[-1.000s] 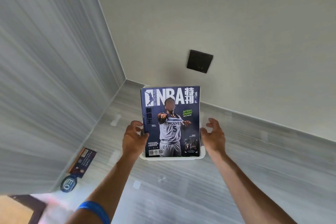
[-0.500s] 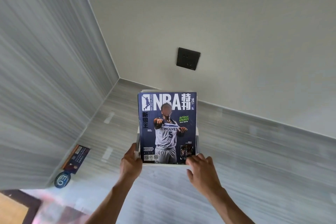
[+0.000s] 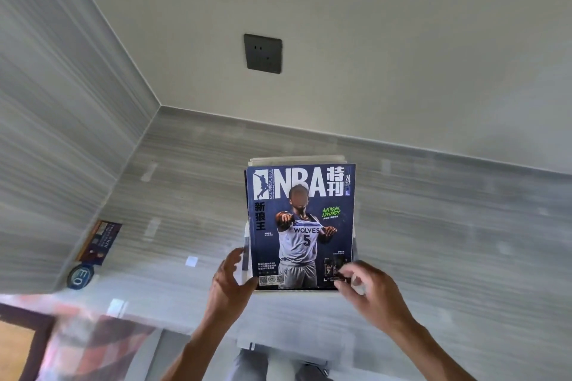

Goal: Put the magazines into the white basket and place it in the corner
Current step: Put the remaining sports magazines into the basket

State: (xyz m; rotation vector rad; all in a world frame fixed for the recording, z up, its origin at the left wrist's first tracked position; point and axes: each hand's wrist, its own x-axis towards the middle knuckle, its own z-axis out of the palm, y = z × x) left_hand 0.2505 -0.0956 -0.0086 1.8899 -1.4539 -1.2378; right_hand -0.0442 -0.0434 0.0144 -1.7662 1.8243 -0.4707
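Grey streaked floor (image 3: 433,241), two walls meeting at its far-left corner.
My white basket (image 3: 247,238) sits on it mid-floor, near the back-wall edge, well out from that corner; magazines (image 3: 301,226) stacked in it, NBA cover on top. Along the left-wall edge: a dark leaflet (image 3: 100,241) and, just nearer me, a round blue badge (image 3: 80,276). A few small pale patches on the floor, one (image 3: 191,261) left of the basket.
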